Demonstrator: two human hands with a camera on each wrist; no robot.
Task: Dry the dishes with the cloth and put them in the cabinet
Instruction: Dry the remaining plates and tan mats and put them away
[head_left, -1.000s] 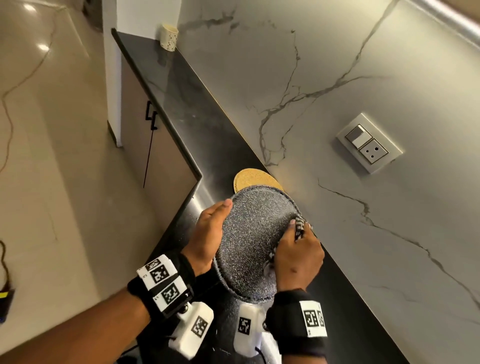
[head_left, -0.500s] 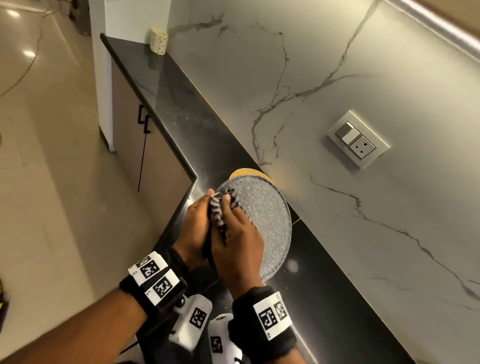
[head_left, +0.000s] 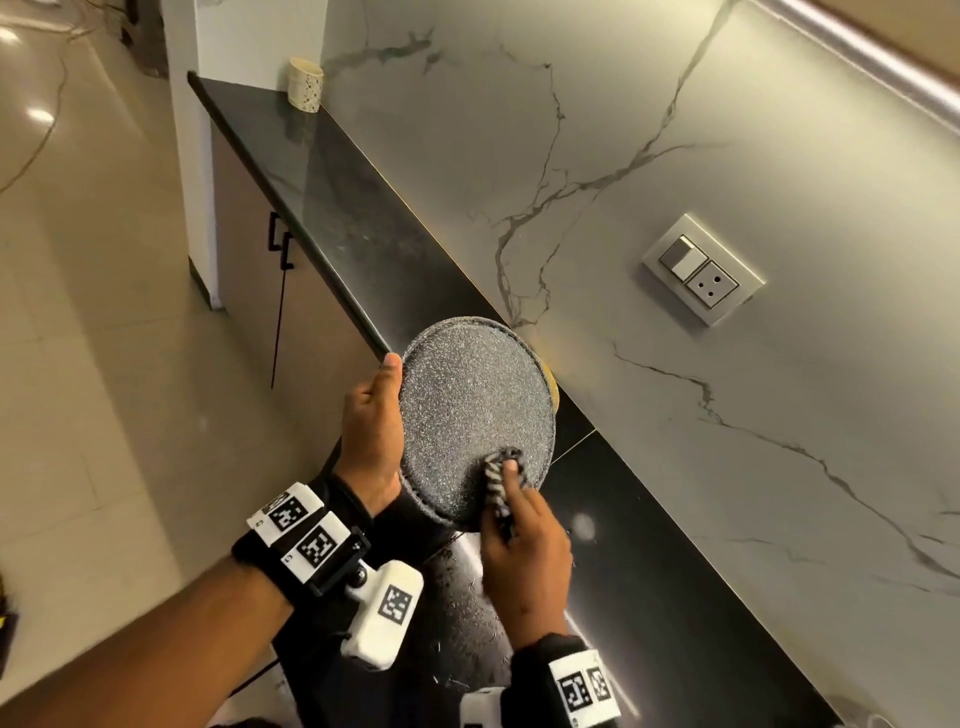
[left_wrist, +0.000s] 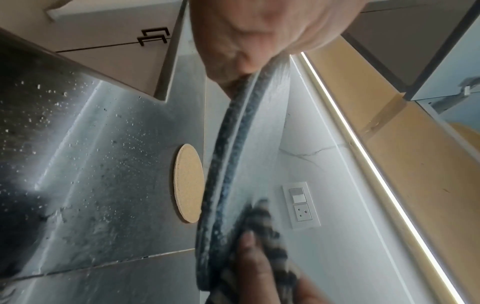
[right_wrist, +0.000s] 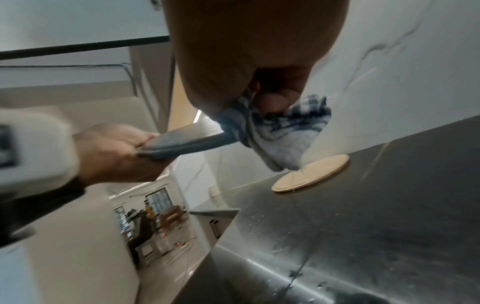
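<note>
A round speckled grey plate (head_left: 472, 415) is held tilted above the black counter (head_left: 332, 208). My left hand (head_left: 374, 415) grips its left rim, thumb along the edge; in the left wrist view the plate (left_wrist: 228, 164) shows edge-on under the palm. My right hand (head_left: 524, 540) grips a bunched black-and-white checked cloth (head_left: 498, 478) and presses it on the plate's lower right part. In the right wrist view the cloth (right_wrist: 280, 131) hangs from the fingers against the plate edge (right_wrist: 182, 142).
A round cork trivet (left_wrist: 188, 183) lies on the counter below the plate, next to the marble wall. A switch and socket plate (head_left: 701, 270) sits on the wall. A small patterned cup (head_left: 306, 83) stands at the counter's far end. Lower cabinet doors with black handles (head_left: 280, 249) face the floor.
My right hand with the cloth has swept from the plate's upper left, beside the left hand, down to its lower right. The plate's face has turned more toward me.
</note>
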